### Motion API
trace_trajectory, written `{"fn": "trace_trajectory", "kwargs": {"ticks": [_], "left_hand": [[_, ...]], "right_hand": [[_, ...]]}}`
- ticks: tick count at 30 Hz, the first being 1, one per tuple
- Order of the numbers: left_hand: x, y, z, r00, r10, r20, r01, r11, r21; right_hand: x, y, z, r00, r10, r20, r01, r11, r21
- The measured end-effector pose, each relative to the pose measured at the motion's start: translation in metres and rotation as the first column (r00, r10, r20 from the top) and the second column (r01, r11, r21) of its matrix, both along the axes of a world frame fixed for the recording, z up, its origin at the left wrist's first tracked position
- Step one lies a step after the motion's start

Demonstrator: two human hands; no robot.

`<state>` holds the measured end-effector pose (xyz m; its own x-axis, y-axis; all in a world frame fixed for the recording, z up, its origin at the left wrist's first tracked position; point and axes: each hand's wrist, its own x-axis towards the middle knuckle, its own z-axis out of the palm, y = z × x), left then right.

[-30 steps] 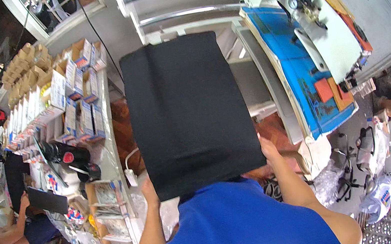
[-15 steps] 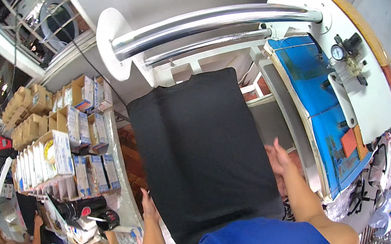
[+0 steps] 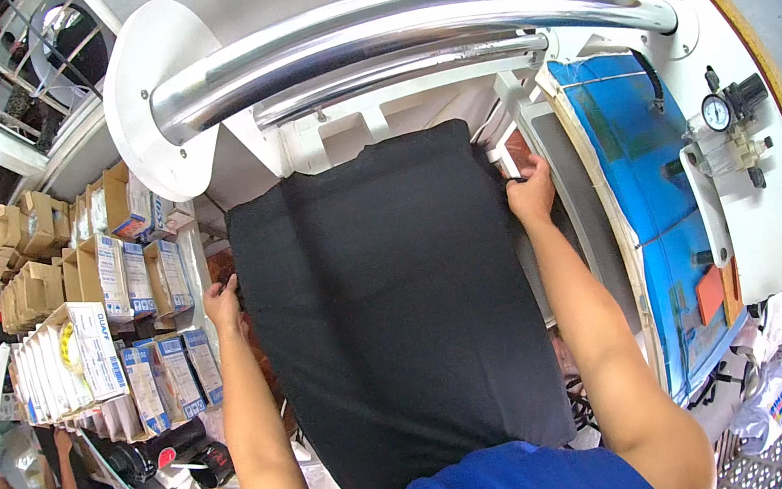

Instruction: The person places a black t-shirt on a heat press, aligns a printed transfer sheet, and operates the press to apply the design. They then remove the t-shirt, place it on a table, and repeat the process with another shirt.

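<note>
A black piece of fabric [image 3: 390,305], which looks like a shirt, lies spread over a flat platen in front of me. It reaches from the machine's white frame back to my blue top. My left hand [image 3: 224,302] is at its left edge, with thumb and fingers pinched together on the cloth. Farther up on the right side, my right hand [image 3: 531,189] is closed on the fabric's edge, and a bit of black cloth shows at its fingertips. A few creases run across the upper part. The platen beneath is hidden by the cloth.
Chrome bars [image 3: 411,39] span the white press frame [image 3: 162,97] at the back. To the right stand a blue padded board [image 3: 647,196] and a pressure gauge [image 3: 716,112]. Boxes [image 3: 128,274] fill shelves on the left. Another person's arm [image 3: 65,485] shows at lower left.
Both hands have moved up and away from me along the fabric's sides and closed on its edges. The cloth is shifted slightly and more creased. My view has moved closer to the press.
</note>
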<state>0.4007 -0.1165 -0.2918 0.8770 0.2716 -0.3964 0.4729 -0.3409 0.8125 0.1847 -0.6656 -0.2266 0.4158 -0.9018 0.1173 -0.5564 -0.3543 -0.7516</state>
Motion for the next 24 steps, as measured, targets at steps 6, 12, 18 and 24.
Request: {"fn": "trace_trajectory", "kwargs": {"ticks": [6,12,18,24], "left_hand": [[0.028,-0.016,-0.035,0.98,-0.196,0.034,0.171,0.743,-0.647],[0.016,-0.054,0.061,0.931,-0.167,0.325,0.233,0.956,-0.177],[0.015,-0.011,0.053,0.741,-0.361,0.566,0.143,0.909,0.392],[0.006,-0.046,0.078,0.759,-0.313,0.57,0.124,0.93,0.346]], "right_hand": [[0.029,0.024,0.021,0.933,0.141,0.332,-0.353,0.549,0.758],[0.015,-0.008,0.022,0.905,0.016,0.425,-0.299,0.733,0.61],[0.035,0.025,0.031,0.987,0.163,0.011,-0.163,0.98,0.116],[0.023,0.003,0.025,0.98,0.193,0.048,-0.194,0.981,0.009]]}}
